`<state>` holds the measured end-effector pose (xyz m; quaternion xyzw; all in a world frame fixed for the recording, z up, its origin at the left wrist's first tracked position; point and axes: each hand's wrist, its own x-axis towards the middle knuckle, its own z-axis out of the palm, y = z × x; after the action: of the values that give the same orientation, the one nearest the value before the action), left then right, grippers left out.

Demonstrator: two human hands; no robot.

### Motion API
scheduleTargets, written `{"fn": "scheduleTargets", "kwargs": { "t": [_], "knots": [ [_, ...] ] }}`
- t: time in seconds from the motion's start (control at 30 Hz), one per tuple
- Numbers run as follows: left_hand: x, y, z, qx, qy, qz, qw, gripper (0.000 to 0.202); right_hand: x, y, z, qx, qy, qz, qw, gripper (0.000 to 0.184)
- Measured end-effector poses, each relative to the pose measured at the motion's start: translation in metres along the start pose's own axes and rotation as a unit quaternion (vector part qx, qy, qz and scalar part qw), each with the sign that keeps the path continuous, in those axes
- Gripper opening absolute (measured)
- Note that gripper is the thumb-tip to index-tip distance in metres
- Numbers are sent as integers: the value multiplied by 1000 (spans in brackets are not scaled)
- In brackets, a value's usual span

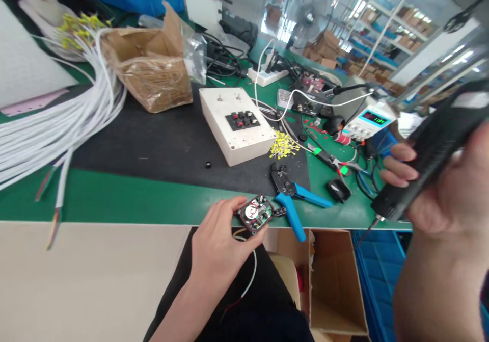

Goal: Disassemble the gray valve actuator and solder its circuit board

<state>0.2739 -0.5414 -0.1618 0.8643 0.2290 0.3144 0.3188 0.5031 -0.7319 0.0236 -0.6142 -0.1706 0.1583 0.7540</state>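
Between the fingers and thumb of my left hand (221, 237) sits a small open electronic module (256, 212), its green circuit board and a round white part facing up. A white cable (253, 275) hangs from it over my lap. My right hand (443, 189), raised at the right, is wrapped round a black electric screwdriver (431, 148) whose thin bit points down and left. Just right of the module, a blue-handled crimping tool (293, 199) lies at the table's front edge. A black plastic housing (338, 190) rests farther right.
A white switch box (237, 123) stands on the black mat (160, 148), beside yellow-tipped small parts (283, 145). White cables (69, 123) and a taped cardboard box (148, 67) lie left. A power supply (370, 120) and tangled leads are at right. Below is an open carton (336, 281).
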Motion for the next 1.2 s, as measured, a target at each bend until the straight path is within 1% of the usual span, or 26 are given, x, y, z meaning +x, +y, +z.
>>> {"fn": "scheduleTargets", "kwargs": {
  "t": [0.03, 0.07, 0.13, 0.2, 0.27, 0.33, 0.4, 0.47, 0.53, 0.57, 0.63, 0.7, 0.77, 0.83, 0.93, 1.03, 1.1, 1.13, 1.2],
  "knots": [
    [0, -1, 1, 6, 4, 2, 1000, 45, 1, 1, -20, -24, 7, 7, 1000, 53],
    [0, -2, 2, 10, 7, 3, 1000, 46, 1, 4, -39, -52, 32, 33, 998, 45],
    [0, -4, 4, 10, 11, 2, 1000, 47, -2, 14, -72, -142, 94, 64, 983, 42],
    [0, -4, 4, 6, 9, -1, 1000, 48, -3, 30, -97, -209, 117, 74, 968, 46],
    [0, -5, 4, 5, 5, -2, 1000, 49, 3, 48, -113, -279, 124, 82, 949, 49],
    [1, -5, 4, 8, 2, 3, 1000, 50, 15, 66, -124, -374, 145, 89, 912, 49],
    [1, -5, 4, 11, 2, 9, 1000, 52, 31, 82, -132, -480, 174, 78, 856, 47],
    [2, -4, 3, 12, -2, 16, 1000, 52, 46, 94, -137, -569, 192, 60, 797, 47],
    [1, -3, 1, 9, -1, 18, 1000, 52, 56, 102, -140, -630, 193, 46, 751, 50],
    [0, -2, 0, 4, -1, 16, 1000, 52, 59, 104, -141, -652, 189, 40, 733, 52],
    [-2, 1, -2, -16, 7, 6, 1000, 53, 60, 107, -144, -682, 175, 25, 709, 56],
    [-5, 5, -3, -57, 10, -20, 998, 55, 57, 108, -147, -701, 151, 9, 697, 61],
    [-9, 9, -5, -107, 14, -48, 993, 56, 52, 108, -151, -711, 124, -5, 693, 68],
    [-12, 13, -6, -144, 31, -62, 987, 56, 45, 109, -153, -716, 112, -17, 688, 72],
    [-16, 17, -7, -178, 71, -48, 980, 57, 33, 114, -154, -724, 114, -27, 680, 76],
    [-19, 18, -9, -200, 91, -30, 975, 61, 24, 117, -152, -730, 124, -32, 671, 84],
    [-19, 19, -10, -206, 94, -28, 974, 63, 16, 115, -145, -732, 123, -36, 670, 85],
    [-19, 20, -10, -208, 93, -31, 973, 63, 10, 112, -138, -733, 124, -48, 667, 84],
    [-18, 23, -10, -209, 90, -40, 973, 62, -6, 101, -115, -728, 134, -105, 664, 77]
  ]
}}
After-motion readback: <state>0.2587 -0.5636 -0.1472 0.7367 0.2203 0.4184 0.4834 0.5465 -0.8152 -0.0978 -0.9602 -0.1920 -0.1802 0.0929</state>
